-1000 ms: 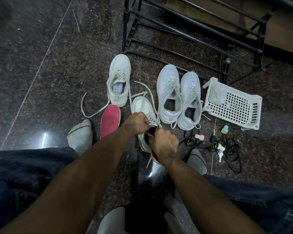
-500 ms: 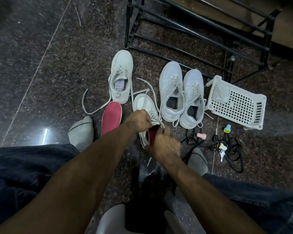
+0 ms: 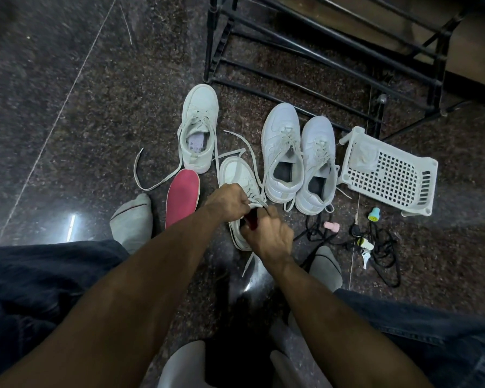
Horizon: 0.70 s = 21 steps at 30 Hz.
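A red insole [image 3: 252, 222] is pinched by the right grip [image 3: 267, 234] inside the white sneaker [image 3: 237, 175]; its collar is clutched by the left grip [image 3: 230, 201]; a pale wad [image 3: 365, 156] lies in the basket [image 3: 395, 180].

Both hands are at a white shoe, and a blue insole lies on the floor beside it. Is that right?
No. The head view shows the insole on the floor is red, not blue. The rest is right: the left hand and the right hand are both at the white shoe, the right one gripping a second insole there.
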Each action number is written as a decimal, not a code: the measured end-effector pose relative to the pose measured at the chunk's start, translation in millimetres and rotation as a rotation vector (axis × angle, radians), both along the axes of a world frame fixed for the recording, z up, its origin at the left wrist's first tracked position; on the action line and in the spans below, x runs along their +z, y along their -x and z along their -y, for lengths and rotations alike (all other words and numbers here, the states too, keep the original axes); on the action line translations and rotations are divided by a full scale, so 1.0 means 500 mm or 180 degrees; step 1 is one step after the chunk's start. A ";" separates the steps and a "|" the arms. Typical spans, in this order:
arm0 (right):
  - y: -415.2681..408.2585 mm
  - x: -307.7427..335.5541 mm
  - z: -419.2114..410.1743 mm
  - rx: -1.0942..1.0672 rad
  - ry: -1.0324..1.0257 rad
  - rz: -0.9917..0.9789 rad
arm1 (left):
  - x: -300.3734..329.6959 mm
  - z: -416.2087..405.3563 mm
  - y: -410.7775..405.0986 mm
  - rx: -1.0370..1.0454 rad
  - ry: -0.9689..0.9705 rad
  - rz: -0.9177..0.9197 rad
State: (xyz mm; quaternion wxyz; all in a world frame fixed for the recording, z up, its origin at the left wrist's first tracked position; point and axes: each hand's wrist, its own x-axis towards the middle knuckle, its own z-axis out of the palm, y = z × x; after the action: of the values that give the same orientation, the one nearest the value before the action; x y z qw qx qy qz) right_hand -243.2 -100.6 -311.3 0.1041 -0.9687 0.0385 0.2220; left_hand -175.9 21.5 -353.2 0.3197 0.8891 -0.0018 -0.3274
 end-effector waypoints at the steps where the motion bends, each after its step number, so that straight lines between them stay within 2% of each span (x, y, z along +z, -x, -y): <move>1: -0.001 -0.001 0.001 0.0071 0.0023 0.0029 | -0.002 -0.001 0.000 0.0000 0.0007 -0.0012; 6: 0.038 0.012 0.034 0.0417 0.0207 0.0077 | 0.002 -0.001 -0.002 -0.0046 0.0060 0.0004; 13: 0.066 0.024 0.061 0.0359 0.0095 -0.0247 | 0.009 0.000 0.003 0.0041 0.0091 -0.0063; 21: 0.035 -0.008 0.047 0.0641 0.0176 -0.0036 | 0.003 -0.001 0.003 0.0056 0.0086 0.0002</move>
State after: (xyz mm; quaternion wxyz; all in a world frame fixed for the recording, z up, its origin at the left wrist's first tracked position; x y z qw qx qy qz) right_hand -260.6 -124.3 -315.2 0.0543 -0.9689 -0.0524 0.2357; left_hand -177.3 22.1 -351.4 0.3346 0.8848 0.0015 -0.3243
